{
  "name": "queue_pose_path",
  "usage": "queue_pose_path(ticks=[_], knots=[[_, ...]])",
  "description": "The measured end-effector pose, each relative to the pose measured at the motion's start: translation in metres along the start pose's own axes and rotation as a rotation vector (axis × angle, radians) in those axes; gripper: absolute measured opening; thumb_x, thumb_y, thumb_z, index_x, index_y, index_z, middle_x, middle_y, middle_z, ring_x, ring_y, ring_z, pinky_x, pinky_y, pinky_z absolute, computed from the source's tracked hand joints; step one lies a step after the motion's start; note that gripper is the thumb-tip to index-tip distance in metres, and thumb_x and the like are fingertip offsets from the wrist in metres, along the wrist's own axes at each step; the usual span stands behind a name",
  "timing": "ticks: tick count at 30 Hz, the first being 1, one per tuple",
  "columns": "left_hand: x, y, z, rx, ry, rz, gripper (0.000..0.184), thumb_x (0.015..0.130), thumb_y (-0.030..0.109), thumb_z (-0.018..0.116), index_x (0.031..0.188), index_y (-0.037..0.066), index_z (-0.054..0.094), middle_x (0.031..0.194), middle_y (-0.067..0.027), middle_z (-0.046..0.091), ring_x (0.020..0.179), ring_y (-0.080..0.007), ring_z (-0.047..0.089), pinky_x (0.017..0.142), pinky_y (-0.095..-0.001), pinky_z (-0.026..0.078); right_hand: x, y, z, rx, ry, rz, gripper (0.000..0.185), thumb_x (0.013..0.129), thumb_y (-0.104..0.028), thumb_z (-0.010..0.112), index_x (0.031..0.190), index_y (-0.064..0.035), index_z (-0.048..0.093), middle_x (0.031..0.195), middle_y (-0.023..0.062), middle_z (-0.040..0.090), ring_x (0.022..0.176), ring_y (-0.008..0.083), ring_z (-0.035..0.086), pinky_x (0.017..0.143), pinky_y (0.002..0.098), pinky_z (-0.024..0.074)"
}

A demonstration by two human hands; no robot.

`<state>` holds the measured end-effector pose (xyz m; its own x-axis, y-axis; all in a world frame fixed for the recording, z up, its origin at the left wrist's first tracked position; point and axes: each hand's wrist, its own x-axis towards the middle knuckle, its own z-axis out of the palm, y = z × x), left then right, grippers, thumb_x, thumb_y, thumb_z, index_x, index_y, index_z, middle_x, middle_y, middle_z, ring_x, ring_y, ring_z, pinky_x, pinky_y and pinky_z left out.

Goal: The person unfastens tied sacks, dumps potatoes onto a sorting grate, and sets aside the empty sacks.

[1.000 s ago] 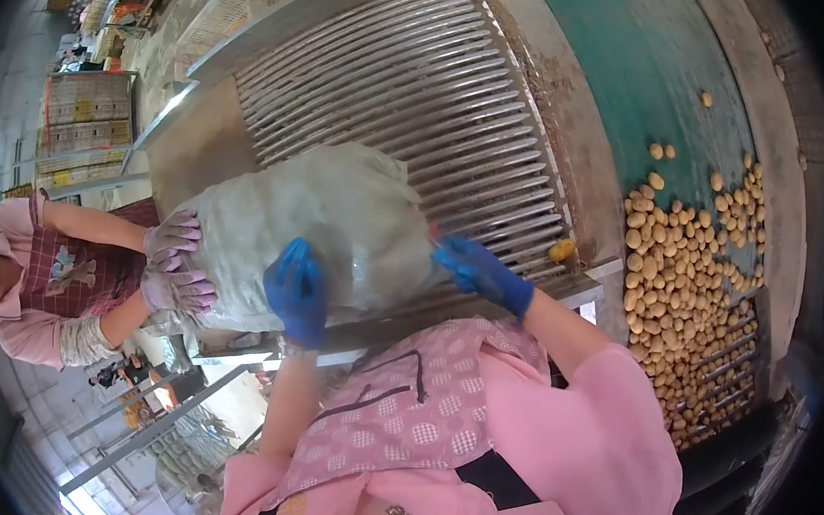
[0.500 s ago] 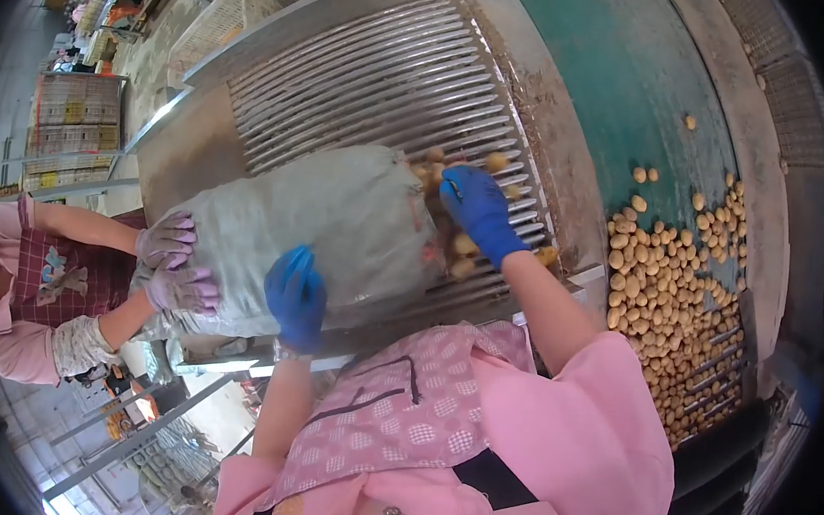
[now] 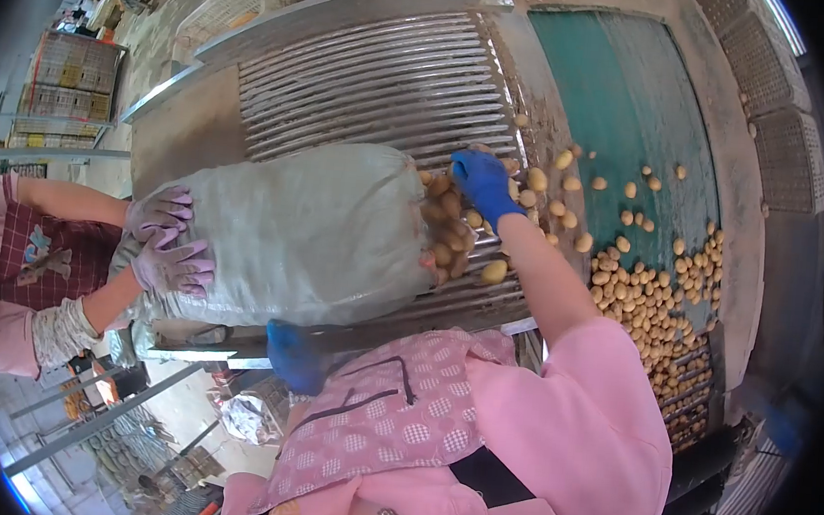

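Note:
A large grey-green sack lies on its side on the metal rollers, its mouth open to the right. Potatoes spill from that mouth, some smeared by motion. My right hand, in a blue glove, is at the upper side of the mouth with its fingers curled in; what they hold, if anything, is hidden. Below the sack's lower edge is my left hand, also blue-gloved and blurred, close to my apron; its fingers cannot be made out. A co-worker's two gloved hands rest on the sack's left end.
The roller bed runs beneath and behind the sack. To the right, a green belt carries scattered potatoes and a dense pile. A metal rail borders the far side. Plastic crates stand at the far right.
More potatoes have rolled out of the sack toward the green belt. My left hand has come off the sack and moved down toward me. My right hand stays by the mouth.

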<state>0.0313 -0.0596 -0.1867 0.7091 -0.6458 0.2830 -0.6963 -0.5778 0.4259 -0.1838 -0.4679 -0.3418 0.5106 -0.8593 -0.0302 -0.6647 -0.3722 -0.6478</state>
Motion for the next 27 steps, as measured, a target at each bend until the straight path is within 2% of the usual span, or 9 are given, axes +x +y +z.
queue_pose_path(ticks=[4,8,11,12,14,16,18,24,27], knots=[[0.001,-0.006,0.002,-0.083,-0.012,-0.005,0.042,0.093,0.005,0.056,0.134,-0.004,0.055,0.094,-0.0154,0.067,0.080,-0.0279,0.063,0.075,-0.0383,0.051,0.044,-0.014,0.033,-0.318,0.029,-0.311,0.023,0.082,-0.023,0.070,0.103,-0.0142,0.069,0.108,0.0104,0.067,0.093,0.0326,0.066,0.081,0.0447,0.0539],[-0.007,-0.013,0.009,-0.004,0.016,-0.016,0.041,0.093,0.006,0.057,0.133,-0.003,0.056,0.100,-0.0176,0.068,0.085,-0.0317,0.064,0.077,-0.0400,0.051,0.042,-0.051,0.023,-0.486,-0.218,-0.248,0.029,0.076,-0.019,0.074,0.104,-0.0138,0.069,0.107,0.0146,0.066,0.101,0.0355,0.066,0.081,0.0469,0.0552],[-0.002,0.009,0.013,0.014,0.129,0.001,0.013,0.091,0.008,0.050,0.103,0.003,0.054,0.086,-0.0175,0.062,0.079,-0.0389,0.059,0.072,-0.0469,0.045,0.024,-0.047,0.026,-0.209,-0.102,0.039,0.032,0.077,-0.017,0.072,0.108,-0.0102,0.067,0.107,0.0192,0.066,0.105,0.0338,0.066,0.083,0.0487,0.0544],[0.002,0.018,0.014,0.007,0.183,0.010,0.008,0.091,0.010,0.047,0.087,0.006,0.053,0.078,-0.0172,0.059,0.076,-0.0421,0.056,0.069,-0.0502,0.042,0.018,-0.047,0.016,-0.174,-0.260,0.063,0.034,0.078,-0.018,0.071,0.110,-0.0092,0.066,0.109,0.0196,0.067,0.104,0.0331,0.066,0.084,0.0482,0.0543],[-0.008,-0.002,0.016,0.098,0.097,-0.006,0.026,0.092,0.006,0.055,0.117,0.001,0.056,0.095,-0.0172,0.065,0.084,-0.0359,0.062,0.076,-0.0444,0.048,-0.001,-0.047,-0.008,-0.105,-0.583,0.114,0.037,0.080,-0.018,0.069,0.116,-0.0070,0.065,0.112,0.0205,0.067,0.103,0.0318,0.067,0.084,0.0474,0.0541],[-0.012,-0.009,0.015,0.100,0.043,-0.006,0.041,0.092,0.004,0.059,0.132,-0.002,0.057,0.104,-0.0172,0.068,0.088,-0.0328,0.064,0.080,-0.0418,0.051,-0.032,-0.025,0.013,0.067,-0.358,0.004,0.032,0.085,-0.023,0.065,0.112,-0.0061,0.068,0.108,0.0203,0.069,0.100,0.0333,0.068,0.085,0.0452,0.0532],[-0.010,-0.008,0.011,0.043,0.035,0.001,0.040,0.092,0.005,0.059,0.132,-0.002,0.058,0.103,-0.0170,0.068,0.088,-0.0328,0.064,0.080,-0.0423,0.051,-0.034,-0.009,0.010,-0.033,-0.406,-0.114,0.033,0.086,-0.026,0.066,0.112,-0.0062,0.068,0.104,0.0138,0.072,0.093,0.0303,0.070,0.082,0.0412,0.0537],[-0.008,-0.006,0.013,0.042,0.062,0.031,0.040,0.092,0.006,0.058,0.131,-0.001,0.058,0.098,-0.0159,0.069,0.086,-0.0328,0.064,0.078,-0.0430,0.050,-0.048,0.021,-0.071,0.311,-0.410,0.267,0.028,0.087,-0.034,0.066,0.104,-0.0114,0.071,0.097,0.0154,0.072,0.091,0.0307,0.069,0.081,0.0429,0.0534],[-0.006,-0.008,0.019,0.103,0.108,0.065,0.039,0.093,0.006,0.057,0.132,0.001,0.059,0.097,-0.0159,0.069,0.085,-0.0339,0.063,0.078,-0.0433,0.050,-0.045,0.019,-0.048,-0.144,0.002,0.089,0.029,0.085,-0.032,0.071,0.107,-0.0138,0.072,0.096,0.0136,0.072,0.087,0.0277,0.070,0.080,0.0416,0.0536]])
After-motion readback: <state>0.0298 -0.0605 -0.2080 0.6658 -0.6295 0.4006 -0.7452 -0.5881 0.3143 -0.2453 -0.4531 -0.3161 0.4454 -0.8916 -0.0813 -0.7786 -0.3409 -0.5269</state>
